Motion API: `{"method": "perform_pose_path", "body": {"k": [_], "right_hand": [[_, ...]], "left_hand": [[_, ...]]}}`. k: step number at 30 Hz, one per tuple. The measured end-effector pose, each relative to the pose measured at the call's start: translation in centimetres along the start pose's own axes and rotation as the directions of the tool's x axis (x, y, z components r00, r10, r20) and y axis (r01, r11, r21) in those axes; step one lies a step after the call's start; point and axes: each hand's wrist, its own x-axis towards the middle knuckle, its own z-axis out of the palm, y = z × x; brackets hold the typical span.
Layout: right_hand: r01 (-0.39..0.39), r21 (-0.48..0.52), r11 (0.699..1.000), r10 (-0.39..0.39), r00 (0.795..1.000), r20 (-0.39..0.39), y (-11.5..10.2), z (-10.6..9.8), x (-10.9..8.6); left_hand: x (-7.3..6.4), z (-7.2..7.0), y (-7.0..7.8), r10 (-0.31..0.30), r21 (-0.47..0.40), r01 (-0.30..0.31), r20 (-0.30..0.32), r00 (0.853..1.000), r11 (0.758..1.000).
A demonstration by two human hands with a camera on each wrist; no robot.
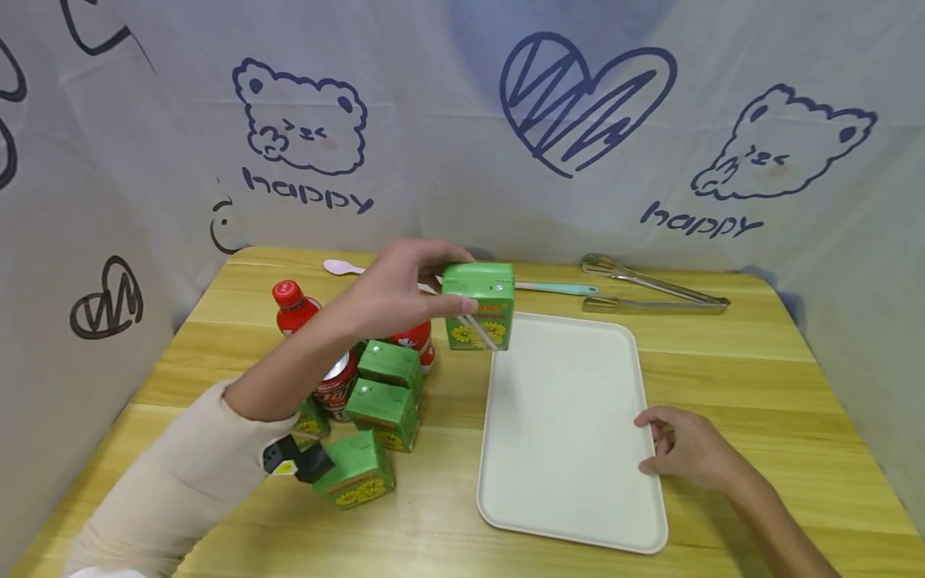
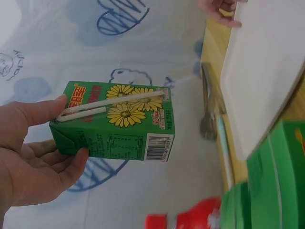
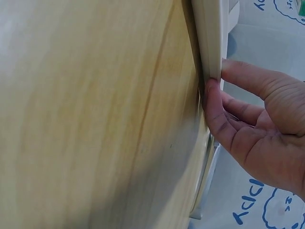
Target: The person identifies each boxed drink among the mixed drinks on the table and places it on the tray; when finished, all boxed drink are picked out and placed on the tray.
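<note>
My left hand (image 1: 405,293) grips a green drink carton (image 1: 478,309) printed with yellow flowers, held up beside the far left corner of a white tray (image 1: 571,433). In the left wrist view, thumb and fingers pinch one end of the carton (image 2: 112,121), and a white straw (image 2: 112,102) is fixed along its face. With thumb and fingers, my right hand (image 1: 690,449) pinches the tray's right rim. The right wrist view shows those fingers on both sides of the tray edge (image 3: 208,38).
Left of the tray stand several more green cartons (image 1: 383,409), a red can (image 1: 338,385) and red bottles (image 1: 289,301), partly behind my left arm. Behind the tray lie metal tongs (image 1: 654,289), a teal-handled utensil (image 1: 560,288) and a pale pink spoon (image 1: 341,267). A printed cloth (image 1: 448,160) hangs behind the table.
</note>
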Motion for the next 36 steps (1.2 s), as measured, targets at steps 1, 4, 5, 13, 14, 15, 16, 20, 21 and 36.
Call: {"method": "perform_pose_path", "body": {"k": [1, 4, 5, 13, 14, 15, 16, 20, 21, 36], "right_hand": [[-0.001, -0.001, 1.0, 0.001, 1.0, 0.0, 0.0, 0.0, 0.0], [-0.001, -0.005, 1.0, 0.001, 1.0, 0.001, 0.1, 0.0, 0.0], [0.0, -0.004, 1.0, 0.0, 1.0, 0.001, 0.1, 0.0, 0.0], [0.01, 0.005, 1.0, -0.01, 1.0, -0.001, 0.2, -0.1, -0.2], [0.008, 0.004, 1.0, -0.008, 1.0, -0.001, 0.3, -0.1, -0.2], [0.005, 0.002, 1.0, -0.005, 1.0, -0.002, 0.3, -0.1, -0.2], [0.002, 0.0, 1.0, -0.002, 1.0, -0.002, 0.3, -0.1, -0.2], [-0.01, -0.003, 1.0, 0.01, 1.0, 0.0, 0.3, 0.0, -0.2], [-0.016, 0.0, 1.0, 0.016, 1.0, 0.001, 0.3, 0.0, -0.2], [-0.037, 0.009, 0.999, 0.037, 0.999, 0.003, 0.1, 0.0, 0.0]], "left_hand": [[0.4, 0.4, 0.1, 0.005, -0.009, -0.005, 0.005, 1.0, 1.0], [1.6, 1.6, 0.1, 0.022, -0.031, -0.021, 0.015, 1.0, 0.999], [2.0, 2.0, 0.1, 0.025, -0.042, -0.024, 0.016, 1.0, 0.999], [5.5, 5.1, 0.3, 0.023, -0.094, -0.02, 0.034, 0.999, 0.995], [6.0, 5.5, 0.3, 0.02, -0.098, -0.017, 0.039, 0.999, 0.995], [6.5, 5.9, 0.4, 0.018, -0.108, -0.013, 0.046, 0.999, 0.994], [6.9, 6.4, 0.4, 0.015, -0.114, -0.009, 0.054, 0.998, 0.993], [8.8, 8.5, 0.2, -0.046, -0.131, 0.055, 0.069, 0.997, 0.99], [9.2, 9.1, 0.2, -0.066, -0.139, 0.074, 0.066, 0.996, 0.988], [12.9, 15.9, -1.3, -0.047, -0.097, 0.053, 0.069, 0.997, 0.994]]}}
